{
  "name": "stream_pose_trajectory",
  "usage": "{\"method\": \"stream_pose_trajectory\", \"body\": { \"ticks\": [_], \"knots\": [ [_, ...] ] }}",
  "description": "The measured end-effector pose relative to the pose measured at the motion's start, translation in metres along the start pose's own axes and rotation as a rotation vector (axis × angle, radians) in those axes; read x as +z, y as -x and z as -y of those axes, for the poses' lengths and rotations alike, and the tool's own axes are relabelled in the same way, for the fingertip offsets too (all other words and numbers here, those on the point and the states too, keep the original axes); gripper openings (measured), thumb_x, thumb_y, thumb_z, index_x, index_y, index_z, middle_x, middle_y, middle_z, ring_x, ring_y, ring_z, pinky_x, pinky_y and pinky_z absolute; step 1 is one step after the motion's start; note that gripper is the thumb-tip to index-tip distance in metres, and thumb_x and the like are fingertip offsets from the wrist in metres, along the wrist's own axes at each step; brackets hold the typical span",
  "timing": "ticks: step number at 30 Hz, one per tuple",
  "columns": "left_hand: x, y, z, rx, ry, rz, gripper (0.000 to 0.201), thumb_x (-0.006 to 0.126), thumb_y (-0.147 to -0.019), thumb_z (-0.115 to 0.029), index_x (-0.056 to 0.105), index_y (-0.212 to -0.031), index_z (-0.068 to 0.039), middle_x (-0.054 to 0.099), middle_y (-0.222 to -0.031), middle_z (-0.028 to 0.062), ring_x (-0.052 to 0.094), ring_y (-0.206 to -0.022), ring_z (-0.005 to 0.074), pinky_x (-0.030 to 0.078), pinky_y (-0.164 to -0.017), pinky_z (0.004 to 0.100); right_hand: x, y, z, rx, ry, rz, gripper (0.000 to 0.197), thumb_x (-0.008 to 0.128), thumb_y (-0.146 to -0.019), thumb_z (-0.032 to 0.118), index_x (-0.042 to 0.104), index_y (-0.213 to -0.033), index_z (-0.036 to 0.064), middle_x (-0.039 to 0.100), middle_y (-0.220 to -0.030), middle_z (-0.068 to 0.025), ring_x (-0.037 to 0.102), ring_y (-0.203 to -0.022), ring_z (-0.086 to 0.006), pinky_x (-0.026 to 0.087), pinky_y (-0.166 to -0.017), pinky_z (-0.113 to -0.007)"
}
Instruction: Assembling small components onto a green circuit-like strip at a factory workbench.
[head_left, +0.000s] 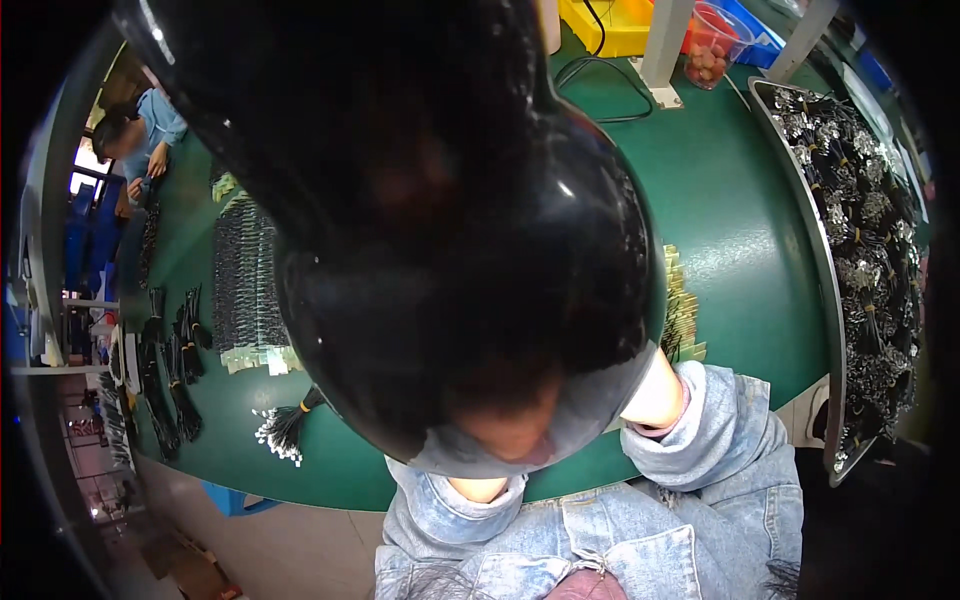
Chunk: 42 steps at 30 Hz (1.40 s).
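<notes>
A large glossy black rounded object [460,250] fills the middle of the view, its kind unclear, and covers both my hands. Of my left arm only a strip of wrist [478,488] shows below it, out of a rolled denim cuff. My right wrist [655,395] reaches in behind its lower right edge. What either hand holds is hidden. Left of the black object lies a row of thin green circuit boards with black wires [245,285]. Yellow-green board strips [682,305] stick out on its right. A tied bundle of black wires with white ends [290,425] lies near the table's front edge.
Tied black wire bundles [172,370] lie at the left of the green table [740,220]. A metal tray [822,250] heaped with black cables stands right. Behind are a yellow bin [615,30], a metal post [664,50] and a clear cup [712,45]. A co-worker [155,125] sits far left.
</notes>
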<state>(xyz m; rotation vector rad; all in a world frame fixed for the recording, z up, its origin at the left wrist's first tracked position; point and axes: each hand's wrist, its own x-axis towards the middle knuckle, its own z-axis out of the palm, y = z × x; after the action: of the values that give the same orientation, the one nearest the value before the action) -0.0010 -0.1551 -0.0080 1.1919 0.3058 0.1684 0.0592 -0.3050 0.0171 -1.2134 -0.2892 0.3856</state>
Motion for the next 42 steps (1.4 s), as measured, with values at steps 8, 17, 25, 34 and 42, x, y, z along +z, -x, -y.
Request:
{"method": "stream_pose_trajectory", "body": {
  "ticks": [8,17,25,34,42],
  "knots": [
    [-0.001,-0.007,0.001,-0.066,0.069,0.089,0.02,0.058,-0.08,0.002,0.053,-0.099,0.007,0.059,-0.078,0.0136,0.052,-0.052,0.0151,0.042,-0.042,0.0228,0.003,0.004,0.008,-0.021,-0.071,-0.053,0.016,0.063,-0.079,0.001,0.06,-0.092,-0.006,0.063,-0.08,-0.0091,0.061,-0.072,-0.0126,0.051,-0.065,-0.024],
    [-0.002,0.001,0.001,0.158,-0.282,0.0,0.013,0.059,-0.08,0.003,0.057,-0.093,0.006,0.059,-0.077,0.0093,0.052,-0.055,0.0123,0.042,-0.048,0.0227,0.007,-0.001,-0.001,-0.117,0.189,-0.081,0.011,0.062,-0.08,0.002,0.062,-0.089,-0.0038,0.062,-0.081,-0.0071,0.06,-0.072,-0.0126,0.05,-0.065,-0.025],
    [-0.005,0.0,0.009,0.165,-0.143,-0.061,0.016,0.061,-0.077,0.007,0.056,-0.092,0.004,0.058,-0.075,0.0095,0.052,-0.054,0.0131,0.042,-0.047,0.0237,0.003,-0.005,-0.002,0.091,-0.184,0.056,0.015,0.058,-0.083,0.003,0.059,-0.095,-0.0062,0.063,-0.085,-0.0082,0.06,-0.076,-0.0119,0.049,-0.068,-0.024],
    [0.009,0.004,-0.007,0.123,-0.337,-0.062,0.014,0.063,-0.077,0.004,0.058,-0.09,0.003,0.058,-0.074,0.0071,0.052,-0.055,0.0105,0.04,-0.047,0.0223,0.001,0.002,0.002,-0.045,0.07,-0.039,0.013,0.061,-0.082,0.004,0.06,-0.092,-0.0038,0.063,-0.085,-0.0075,0.06,-0.077,-0.0117,0.048,-0.07,-0.025],
    [-0.001,0.0,0.003,0.129,-0.322,0.078,0.016,0.061,-0.078,0.003,0.057,-0.094,0.002,0.059,-0.078,0.0076,0.052,-0.057,0.0101,0.039,-0.046,0.0223,0.0,0.002,-0.001,0.046,-0.036,-0.064,0.011,0.062,-0.08,0.006,0.063,-0.089,-0.0007,0.064,-0.081,-0.0065,0.06,-0.075,-0.0109,0.048,-0.068,-0.023]
  ]
}}
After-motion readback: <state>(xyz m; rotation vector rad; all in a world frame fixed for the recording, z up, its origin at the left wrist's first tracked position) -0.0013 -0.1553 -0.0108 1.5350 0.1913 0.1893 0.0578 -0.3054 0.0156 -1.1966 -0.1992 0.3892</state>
